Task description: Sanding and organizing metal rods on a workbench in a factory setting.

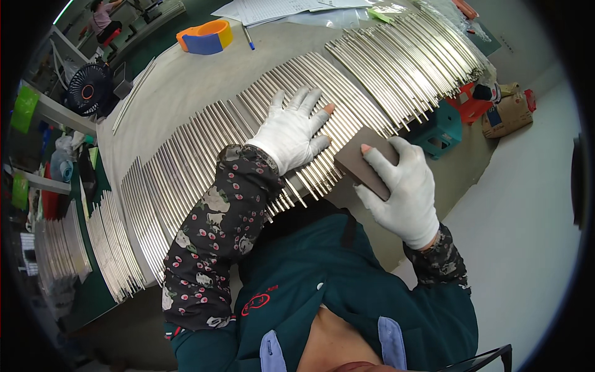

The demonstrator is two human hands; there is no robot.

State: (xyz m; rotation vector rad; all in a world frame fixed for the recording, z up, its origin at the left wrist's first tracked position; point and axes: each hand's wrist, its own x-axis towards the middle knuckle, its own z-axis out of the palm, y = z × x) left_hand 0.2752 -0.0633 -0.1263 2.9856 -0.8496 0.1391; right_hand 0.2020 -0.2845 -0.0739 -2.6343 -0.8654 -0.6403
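Rows of thin shiny metal rods (192, 142) lie side by side across the table, their near ends sticking out past its edge. My left hand (290, 131), in a white glove with some bare fingertips, rests flat on the middle rods with its fingers spread. In my right hand (406, 192), also gloved in white, is a brown-grey rectangular sanding block (365, 158), gripped between thumb and fingers. The block is at the near ends of the rods, right of my left hand; whether it touches them I cannot tell.
An orange and blue tape roll (206, 38), a pen (248, 38) and papers (273, 9) lie at the back. A black fan (90, 90) stands at the left. Beyond the table's right edge are a teal stool (441, 131) and a cardboard box (508, 115). Another person (104, 22) sits far left.
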